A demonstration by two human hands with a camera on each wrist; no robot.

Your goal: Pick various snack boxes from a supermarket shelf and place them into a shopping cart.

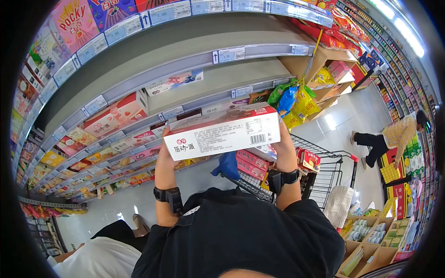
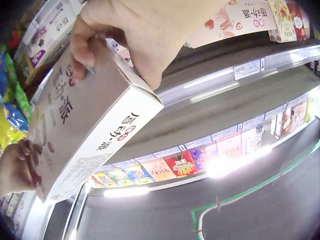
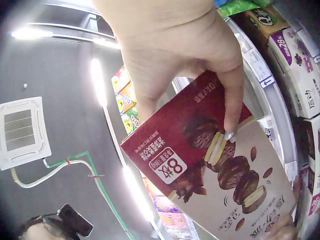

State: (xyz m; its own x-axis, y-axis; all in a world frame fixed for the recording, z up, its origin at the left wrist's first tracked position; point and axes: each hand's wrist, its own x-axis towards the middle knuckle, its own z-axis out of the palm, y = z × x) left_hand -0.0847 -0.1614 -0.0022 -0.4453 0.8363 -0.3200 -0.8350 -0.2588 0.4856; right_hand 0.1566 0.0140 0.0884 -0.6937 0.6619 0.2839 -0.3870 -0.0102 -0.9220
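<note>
Both hands hold a white and red box of chocolate pies (image 1: 222, 134) in front of the chest, its printed side with barcode facing up toward the head view. At the box's left end, my left hand (image 1: 165, 150) grips it; the left wrist view shows fingers (image 2: 82, 52) on one face and the thumb round the other side. My right hand (image 1: 282, 147) grips the right end, and in the right wrist view its thumb or finger (image 3: 231, 107) lies over the front picture of chocolate pies. The rest of that hand's grip is hidden behind the box.
Shelves ahead carry a strawberry-printed pie box (image 1: 118, 116), Pocky boxes (image 1: 76, 28) and price labels. A shopping cart (image 1: 324, 171) with boxes stands at the right. Hanging snack bags (image 1: 296, 104) are by the shelf end. One person (image 1: 394, 136) walks at the far right; another's white clothing (image 1: 99, 259) is lower left.
</note>
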